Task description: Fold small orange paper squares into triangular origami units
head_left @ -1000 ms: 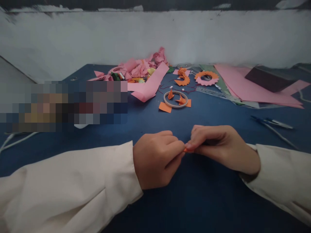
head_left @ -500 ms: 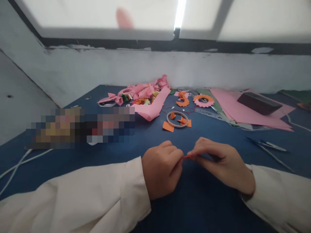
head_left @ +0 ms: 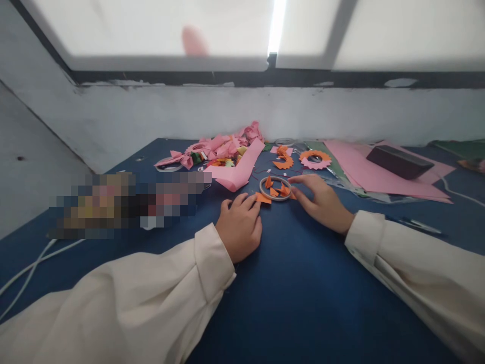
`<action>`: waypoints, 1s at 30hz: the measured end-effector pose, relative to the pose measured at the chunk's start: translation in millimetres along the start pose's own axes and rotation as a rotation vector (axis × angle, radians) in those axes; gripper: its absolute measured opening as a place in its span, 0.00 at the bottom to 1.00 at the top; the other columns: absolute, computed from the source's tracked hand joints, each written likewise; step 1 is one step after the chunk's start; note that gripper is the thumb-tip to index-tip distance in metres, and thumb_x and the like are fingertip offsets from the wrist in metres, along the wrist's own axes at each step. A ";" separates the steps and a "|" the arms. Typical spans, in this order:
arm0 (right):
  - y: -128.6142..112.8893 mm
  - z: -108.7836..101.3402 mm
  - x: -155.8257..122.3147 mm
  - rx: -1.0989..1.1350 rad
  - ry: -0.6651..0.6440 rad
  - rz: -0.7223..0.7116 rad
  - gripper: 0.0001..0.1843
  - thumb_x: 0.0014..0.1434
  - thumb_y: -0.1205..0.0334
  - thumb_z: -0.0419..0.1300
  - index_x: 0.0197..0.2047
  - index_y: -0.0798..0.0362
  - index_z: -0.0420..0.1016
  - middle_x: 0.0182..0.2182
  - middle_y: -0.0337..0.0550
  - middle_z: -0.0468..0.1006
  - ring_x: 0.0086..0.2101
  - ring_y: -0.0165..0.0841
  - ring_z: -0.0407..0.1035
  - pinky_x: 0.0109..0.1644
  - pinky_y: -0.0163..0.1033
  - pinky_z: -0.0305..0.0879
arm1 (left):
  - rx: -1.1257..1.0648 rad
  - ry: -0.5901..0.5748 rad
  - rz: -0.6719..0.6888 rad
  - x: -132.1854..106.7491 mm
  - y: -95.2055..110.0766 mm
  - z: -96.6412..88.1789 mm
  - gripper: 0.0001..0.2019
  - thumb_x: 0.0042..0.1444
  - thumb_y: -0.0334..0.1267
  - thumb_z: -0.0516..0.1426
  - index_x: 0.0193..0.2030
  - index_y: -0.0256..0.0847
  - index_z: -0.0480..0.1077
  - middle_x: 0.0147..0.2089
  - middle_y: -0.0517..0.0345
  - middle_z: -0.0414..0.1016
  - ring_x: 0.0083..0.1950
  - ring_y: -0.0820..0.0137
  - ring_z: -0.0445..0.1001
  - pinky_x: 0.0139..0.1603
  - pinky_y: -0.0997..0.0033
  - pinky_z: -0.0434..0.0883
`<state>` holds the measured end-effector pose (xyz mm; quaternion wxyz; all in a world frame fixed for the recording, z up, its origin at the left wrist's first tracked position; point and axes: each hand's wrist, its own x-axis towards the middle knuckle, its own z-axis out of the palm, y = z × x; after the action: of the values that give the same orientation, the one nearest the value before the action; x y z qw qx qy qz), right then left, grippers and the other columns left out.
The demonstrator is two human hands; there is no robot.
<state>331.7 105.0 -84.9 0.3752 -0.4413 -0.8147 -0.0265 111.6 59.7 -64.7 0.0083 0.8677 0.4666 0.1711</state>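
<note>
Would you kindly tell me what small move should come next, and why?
Probably pinch and lift the orange paper slip with the left hand: that hand's fingers reach the slip's edge, and folded orange paper pieces show inside the ring beside it.

Over past the hands, the brightest thing here is a pale window pane, cut by one glaring white strip with its detail burnt out. A pinkish blotch on the pane is too blurred to make out. Below that glow, the wall looks grey and flat. Nearer than the grip, the blue tabletop sinks into dimness, and shading around the left hand and right hand is soft. The ring at the fingertips reads fairly clearly. Left of the grip, coarse mosaic blocks hide whatever lies there. Both sleeves look stretched towards the edges.
</note>
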 end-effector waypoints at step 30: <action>-71.6 -37.8 -56.3 0.143 -0.294 -0.217 0.07 0.62 0.71 0.50 0.36 0.56 0.69 0.31 0.45 0.74 0.34 0.32 0.64 0.38 0.42 0.58 | -0.449 0.065 0.075 -42.1 45.2 -22.6 0.11 0.52 0.25 0.50 0.31 0.37 0.74 0.34 0.56 0.77 0.37 0.67 0.70 0.37 0.65 0.72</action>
<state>319.5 7.9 -72.9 0.2777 -0.3220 -0.9034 0.0559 119.9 -3.3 -47.8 0.1800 0.8548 0.3845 0.2986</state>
